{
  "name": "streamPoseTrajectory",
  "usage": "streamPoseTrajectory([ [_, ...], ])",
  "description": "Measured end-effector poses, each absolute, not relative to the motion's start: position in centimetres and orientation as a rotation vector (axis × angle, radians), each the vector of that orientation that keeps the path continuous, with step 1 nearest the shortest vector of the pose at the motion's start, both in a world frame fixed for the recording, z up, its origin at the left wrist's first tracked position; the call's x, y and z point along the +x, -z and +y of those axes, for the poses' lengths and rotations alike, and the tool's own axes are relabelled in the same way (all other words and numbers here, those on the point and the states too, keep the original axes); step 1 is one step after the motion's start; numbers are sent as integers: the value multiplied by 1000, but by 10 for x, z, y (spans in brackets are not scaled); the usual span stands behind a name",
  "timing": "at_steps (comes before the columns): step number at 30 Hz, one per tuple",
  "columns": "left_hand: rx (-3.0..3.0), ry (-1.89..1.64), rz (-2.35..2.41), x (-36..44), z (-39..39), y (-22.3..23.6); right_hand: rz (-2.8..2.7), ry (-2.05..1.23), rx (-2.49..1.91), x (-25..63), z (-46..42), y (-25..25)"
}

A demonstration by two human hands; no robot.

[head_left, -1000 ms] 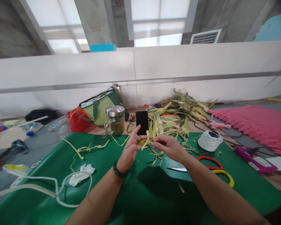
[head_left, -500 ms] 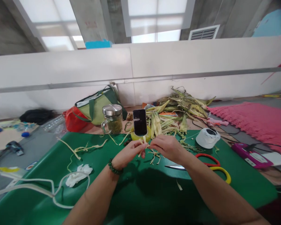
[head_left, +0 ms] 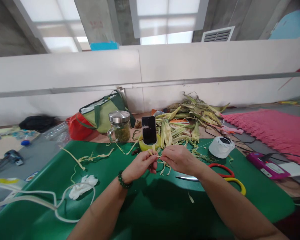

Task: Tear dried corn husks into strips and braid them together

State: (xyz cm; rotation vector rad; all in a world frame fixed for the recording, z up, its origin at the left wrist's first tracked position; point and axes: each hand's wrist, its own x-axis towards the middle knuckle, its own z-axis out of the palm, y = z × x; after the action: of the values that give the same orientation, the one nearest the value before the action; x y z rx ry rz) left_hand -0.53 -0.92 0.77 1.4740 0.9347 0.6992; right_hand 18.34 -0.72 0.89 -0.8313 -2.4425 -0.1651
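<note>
My left hand (head_left: 140, 164) and my right hand (head_left: 178, 159) meet over the green mat (head_left: 150, 206), both pinched on a small bundle of pale husk strips (head_left: 158, 155) whose loose ends hang down between them. A bead bracelet (head_left: 122, 181) circles my left wrist. Just behind the hands a black phone (head_left: 149, 130) stands upright on a yellow holder (head_left: 147, 146). A heap of corn husks (head_left: 190, 118) lies beyond it.
Red and yellow scissors (head_left: 225, 180) lie to the right of my right arm, beside a white round device (head_left: 221, 146). A lidded glass jar (head_left: 119, 126), a green bag (head_left: 100, 111), white tubing (head_left: 40, 196), crumpled tissue (head_left: 83, 185), a pink mat (head_left: 272, 130).
My left hand has dropped from in front of the phone and closed onto the husk strips; both hands now sit lower and closer together.
</note>
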Motion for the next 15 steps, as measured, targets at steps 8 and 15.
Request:
streamPoseTrajectory([
  [8, 1427, -820, 928, -2, -8, -3, -2412, -233, -1048, 183, -3, -14],
  [15, 1524, -824, 1006, 3, -13, -1, -2489, -377, -968, 179, -4, -12],
])
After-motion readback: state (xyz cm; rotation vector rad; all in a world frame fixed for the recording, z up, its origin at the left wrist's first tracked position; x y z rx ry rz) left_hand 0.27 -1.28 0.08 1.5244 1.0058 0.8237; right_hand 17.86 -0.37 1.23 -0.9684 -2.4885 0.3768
